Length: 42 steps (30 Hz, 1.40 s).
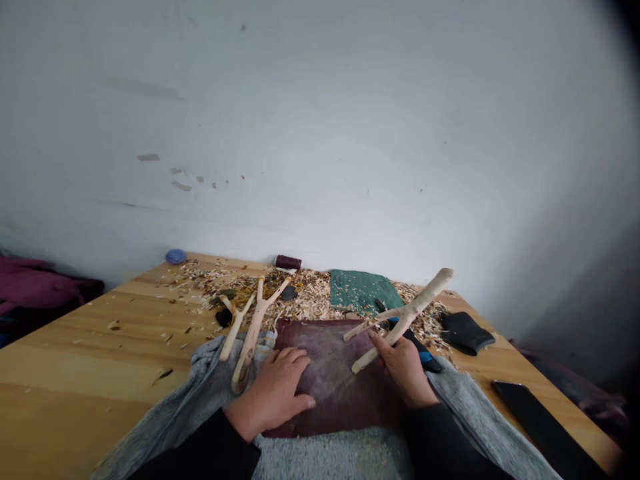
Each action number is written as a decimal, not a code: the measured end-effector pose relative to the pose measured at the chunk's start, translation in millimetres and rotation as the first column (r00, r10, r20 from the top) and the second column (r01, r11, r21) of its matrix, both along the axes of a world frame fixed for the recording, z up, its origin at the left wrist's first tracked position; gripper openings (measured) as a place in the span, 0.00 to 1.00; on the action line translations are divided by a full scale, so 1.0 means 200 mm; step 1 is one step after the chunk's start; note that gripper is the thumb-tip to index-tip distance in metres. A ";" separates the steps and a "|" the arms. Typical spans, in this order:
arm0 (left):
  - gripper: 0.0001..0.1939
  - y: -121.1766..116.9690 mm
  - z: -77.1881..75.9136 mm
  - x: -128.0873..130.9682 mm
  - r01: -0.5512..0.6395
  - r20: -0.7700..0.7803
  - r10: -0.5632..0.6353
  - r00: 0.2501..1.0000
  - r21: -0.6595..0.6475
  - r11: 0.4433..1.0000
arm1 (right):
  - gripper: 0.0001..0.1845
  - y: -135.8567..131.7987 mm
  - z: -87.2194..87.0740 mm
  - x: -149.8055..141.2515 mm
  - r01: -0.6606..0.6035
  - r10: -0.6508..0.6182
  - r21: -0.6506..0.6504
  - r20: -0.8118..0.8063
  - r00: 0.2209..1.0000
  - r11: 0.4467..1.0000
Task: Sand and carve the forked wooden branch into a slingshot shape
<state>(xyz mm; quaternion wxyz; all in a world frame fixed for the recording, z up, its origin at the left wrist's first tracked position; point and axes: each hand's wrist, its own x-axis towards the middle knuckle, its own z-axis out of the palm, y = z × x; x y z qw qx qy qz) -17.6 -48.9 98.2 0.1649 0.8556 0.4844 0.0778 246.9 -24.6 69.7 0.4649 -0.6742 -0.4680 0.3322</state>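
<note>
My right hand (pixel 406 371) grips a peeled, forked wooden slingshot frame (pixel 419 305) by one prong, its thick handle pointing up and away to the right. Below it lies a dark maroon sheet of sandpaper (pixel 345 407), dusted pale in the middle. My left hand (pixel 277 392) rests flat on the sheet's left side, fingers stretched, holding nothing. Just beyond that hand are two more forked frames, a larger one (pixel 254 330) and a smaller one (pixel 234 335), lying partly on a grey cloth (pixel 200 380).
Wood shavings (pixel 313 293) cover the table's back, around a green cloth or sheet (pixel 363 290) and a dark thread spool (pixel 289 262). A blue-and-black tool handle (pixel 425 358) lies behind my right hand. At right are a black folded piece (pixel 466 332) and a phone (pixel 543 423). A wall (pixel 320 167) borders the table.
</note>
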 end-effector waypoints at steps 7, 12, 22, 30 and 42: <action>0.27 0.01 -0.02 -0.01 0.006 0.016 -0.006 1.000 0.013 1.000 | 0.24 -0.07 0.02 -0.16 -0.296 0.292 -0.052 -0.076 0.953 0.954; 0.27 0.01 -0.03 -0.01 0.003 0.011 -0.003 1.000 0.003 1.000 | 0.23 -0.04 0.01 -0.11 -0.128 0.128 -0.019 -0.008 0.992 0.992; 0.27 0.00 0.00 0.00 -0.007 0.010 0.007 1.000 -0.004 1.000 | 0.22 0.00 0.01 0.00 0.005 -0.006 0.026 0.030 1.000 1.000; 0.29 0.01 -0.03 -0.02 0.002 0.007 -0.002 1.000 0.014 1.000 | 0.22 -0.02 0.02 -0.08 -0.080 0.079 -0.015 -0.055 0.995 0.997; 0.28 0.00 -0.01 0.00 0.003 0.001 -0.003 1.000 0.002 1.000 | 0.23 0.00 0.00 0.01 -0.002 0.002 -0.008 -0.034 0.999 1.000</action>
